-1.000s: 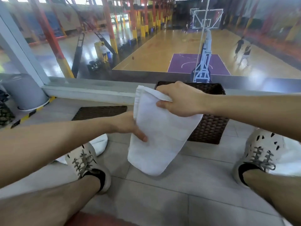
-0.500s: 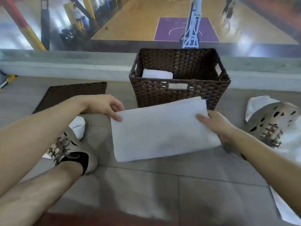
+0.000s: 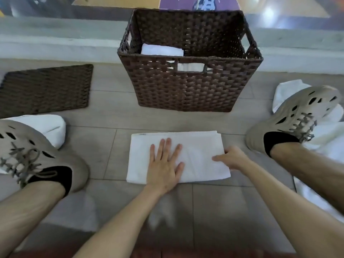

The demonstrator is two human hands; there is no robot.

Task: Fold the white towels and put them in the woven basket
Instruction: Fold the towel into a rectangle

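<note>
Floor tiles [image 3: 104, 151] now bear the towel [image 3: 197, 155] — flattened, seemingly folded — under both hands.

Premises: sports hall viewing level. Painted basketball court [image 3: 115, 0] visible below the concrete ledge [image 3: 55, 43]; tiled floor [image 3: 214, 211].

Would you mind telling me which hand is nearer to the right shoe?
The right hand. It grips the folded towel's right edge, just beside the right shoe; the left hand lies flat on the towel's middle, farther away.
</note>
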